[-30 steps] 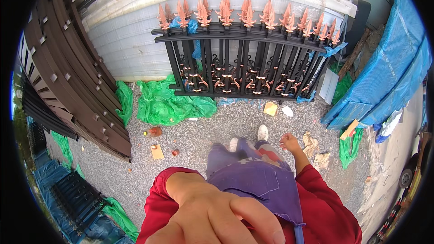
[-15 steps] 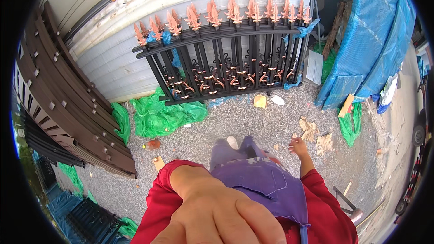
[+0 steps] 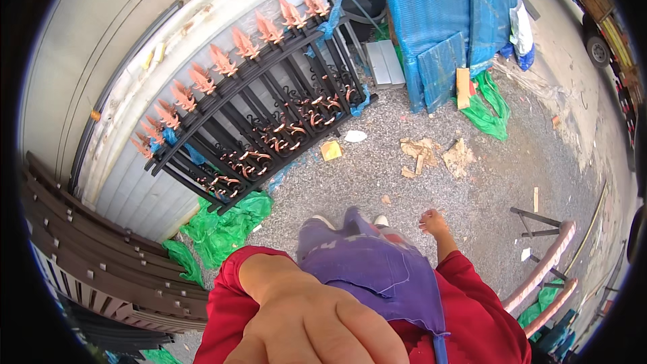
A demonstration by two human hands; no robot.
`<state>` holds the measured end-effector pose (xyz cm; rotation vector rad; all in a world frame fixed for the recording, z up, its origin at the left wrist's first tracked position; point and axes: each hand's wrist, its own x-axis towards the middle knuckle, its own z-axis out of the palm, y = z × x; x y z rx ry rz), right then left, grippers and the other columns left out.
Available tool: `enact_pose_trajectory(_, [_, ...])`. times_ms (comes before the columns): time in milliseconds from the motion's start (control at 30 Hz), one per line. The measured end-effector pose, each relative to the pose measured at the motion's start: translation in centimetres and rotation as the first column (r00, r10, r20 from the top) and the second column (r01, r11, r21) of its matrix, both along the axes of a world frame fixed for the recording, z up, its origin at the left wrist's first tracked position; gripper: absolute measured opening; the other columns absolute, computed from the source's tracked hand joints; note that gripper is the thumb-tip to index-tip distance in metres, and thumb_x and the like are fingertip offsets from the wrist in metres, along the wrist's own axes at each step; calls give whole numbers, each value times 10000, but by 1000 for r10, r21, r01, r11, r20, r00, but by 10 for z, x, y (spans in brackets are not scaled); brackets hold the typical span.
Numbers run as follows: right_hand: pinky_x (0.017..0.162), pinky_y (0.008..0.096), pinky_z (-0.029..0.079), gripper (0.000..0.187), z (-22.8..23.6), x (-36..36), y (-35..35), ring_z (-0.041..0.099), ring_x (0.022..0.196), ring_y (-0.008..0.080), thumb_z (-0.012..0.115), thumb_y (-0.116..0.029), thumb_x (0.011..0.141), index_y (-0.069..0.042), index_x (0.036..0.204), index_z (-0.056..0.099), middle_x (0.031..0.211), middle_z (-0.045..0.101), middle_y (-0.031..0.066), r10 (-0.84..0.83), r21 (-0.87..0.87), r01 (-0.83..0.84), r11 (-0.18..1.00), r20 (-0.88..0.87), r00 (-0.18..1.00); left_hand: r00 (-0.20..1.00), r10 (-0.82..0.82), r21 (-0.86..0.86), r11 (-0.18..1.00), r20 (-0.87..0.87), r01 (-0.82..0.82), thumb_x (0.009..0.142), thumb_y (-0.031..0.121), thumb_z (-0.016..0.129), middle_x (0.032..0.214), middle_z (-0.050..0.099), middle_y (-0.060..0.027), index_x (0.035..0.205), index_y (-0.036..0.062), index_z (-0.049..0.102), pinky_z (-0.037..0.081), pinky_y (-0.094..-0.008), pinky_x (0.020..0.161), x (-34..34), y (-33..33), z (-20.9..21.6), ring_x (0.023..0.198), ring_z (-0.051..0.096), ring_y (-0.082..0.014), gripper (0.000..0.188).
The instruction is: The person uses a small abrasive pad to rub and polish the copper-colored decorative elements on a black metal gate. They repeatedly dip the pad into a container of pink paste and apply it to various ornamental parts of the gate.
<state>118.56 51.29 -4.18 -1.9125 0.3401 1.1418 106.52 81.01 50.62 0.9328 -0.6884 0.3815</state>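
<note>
Fence panel [image 3: 269, 114] swings to upper left as the head turns; left hand [image 3: 303, 323] stays up at the lens, knuckles outward, grip hidden, cannot tell; right hand [image 3: 435, 224] hangs loosely spread and empty beside the purple apron [image 3: 377, 269]; step looks like standing on gravel [image 3: 404, 182] between grabs; any pickup needs a hand lowered first; apron is stained, on the person's front between both hands.

blue-wrapped packages [image 3: 445, 20] top right
</note>
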Motion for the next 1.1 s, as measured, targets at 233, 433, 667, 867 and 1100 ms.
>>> enact_pose_trajectory(233, [572,337,531,259,10,4,-109,668,683,214,575,-225,859,-17,1013,566,856,659,130,-139,-143,178,974,245,959,905,-426,-327,853,15,407,962,319,471,900,633,-106,1302,216,490,427,-410,798,97,-146,-23,806,579,-250,355])
enact_pose_trajectory(433, [657,376,529,267,9,-49,-174,671,707,262,577,-245,831,-2,938,592,831,669,152,-445,-229,567,791,421,791,488,-872,-354,443,43,823,963,308,446,869,642,-119,1275,221,513,416,-411,792,128,-212,3,780,561,-259,331])
enact_pose_trajectory(667, [607,366,539,244,7,-183,-164,674,695,242,552,-227,824,-10,924,599,804,670,142,-623,-426,734,528,394,676,17,-977,-379,-65,211,923,968,317,440,863,640,-142,1218,207,530,406,-388,792,162,-245,-8,759,556,-254,288])
enact_pose_trajectory(867, [565,344,546,250,50,-251,-90,679,686,221,524,-205,867,8,985,580,861,674,133,-956,-297,931,212,136,262,-303,-940,-390,-341,157,855,956,396,469,943,622,-228,1381,178,355,448,-409,757,175,-255,-1,782,599,-308,490])
enact_pose_trajectory(1100, [537,342,537,268,36,-272,-63,661,675,214,546,-200,884,16,1042,540,874,658,141,-986,-115,993,-25,168,-5,-514,-662,-338,-735,546,588,905,503,516,1097,467,-477,1495,114,56,419,-553,914,146,-280,-20,1016,550,-538,843])
